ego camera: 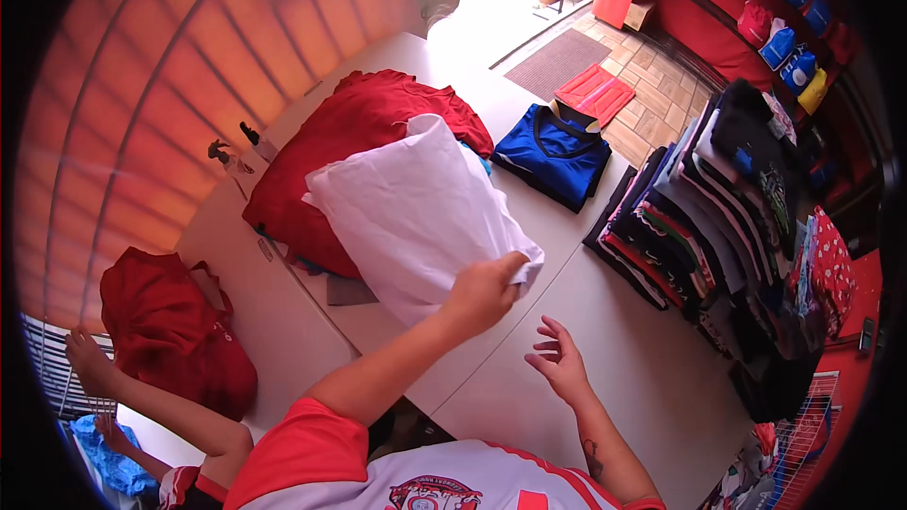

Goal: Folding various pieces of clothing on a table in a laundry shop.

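Observation:
My left hand (485, 294) grips one corner of a white cloth (418, 212), thumb on top. The rest of the cloth drapes over a big heap of red fabric (305, 156) on the white table (489, 397). My right hand (560, 358) hangs over the table with its fingers apart and nothing in it. Beyond it lies a folded blue garment with a dark V-neck (560, 145). A tall stack of folded clothes (680, 219), mostly dark, stands to the right.
Two spray bottles (230, 156) stand behind the red heap. A red cloth bag (177, 333) sits at left, where another person's arms (177, 418) reach in. A wire rack (804, 432) is at lower right. An orange-red folded item (595, 93) lies past the blue garment.

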`<action>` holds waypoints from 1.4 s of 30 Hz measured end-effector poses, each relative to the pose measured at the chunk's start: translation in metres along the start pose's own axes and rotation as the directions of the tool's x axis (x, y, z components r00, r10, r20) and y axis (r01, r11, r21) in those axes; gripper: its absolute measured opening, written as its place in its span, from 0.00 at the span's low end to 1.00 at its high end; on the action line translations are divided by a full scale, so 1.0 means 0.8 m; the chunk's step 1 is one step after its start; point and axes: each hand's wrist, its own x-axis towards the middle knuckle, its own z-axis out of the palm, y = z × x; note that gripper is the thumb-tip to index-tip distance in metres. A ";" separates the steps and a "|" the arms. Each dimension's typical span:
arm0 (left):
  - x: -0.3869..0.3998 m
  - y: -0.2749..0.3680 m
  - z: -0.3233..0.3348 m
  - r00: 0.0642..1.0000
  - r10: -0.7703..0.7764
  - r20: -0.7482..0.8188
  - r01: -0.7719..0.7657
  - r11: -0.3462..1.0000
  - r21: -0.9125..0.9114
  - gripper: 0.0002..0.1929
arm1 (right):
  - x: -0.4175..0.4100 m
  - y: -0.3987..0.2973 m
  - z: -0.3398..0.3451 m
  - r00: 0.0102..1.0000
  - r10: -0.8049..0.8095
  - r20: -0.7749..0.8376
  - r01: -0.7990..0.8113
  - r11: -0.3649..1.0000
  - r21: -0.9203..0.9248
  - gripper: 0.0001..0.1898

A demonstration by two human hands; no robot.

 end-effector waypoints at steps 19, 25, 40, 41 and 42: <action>-0.266 0.045 0.345 0.807 0.001 0.591 -0.008 1.000 0.010 0.25 | -0.377 0.276 -0.307 0.555 -0.047 -0.830 -0.054 0.994 -0.092 0.09; -0.284 0.048 0.344 0.915 0.203 0.348 -0.355 0.816 0.457 0.12 | -0.360 0.255 -0.170 0.861 -0.462 -0.211 0.232 0.727 -0.646 0.21; -0.249 0.130 0.244 0.856 -0.082 0.510 0.157 0.982 -0.105 0.11 | -0.348 0.193 -0.272 0.964 0.206 0.168 -0.238 0.950 0.201 0.08; -0.249 0.126 0.247 0.912 -0.042 0.408 0.076 0.995 -0.067 0.11 | -0.347 0.192 -0.267 0.976 0.170 0.133 -0.193 0.963 0.189 0.08; -0.250 0.121 0.251 0.943 0.299 0.144 -0.325 0.918 0.225 0.11 | -0.344 0.191 -0.260 0.977 0.171 0.131 -0.194 0.962 0.191 0.08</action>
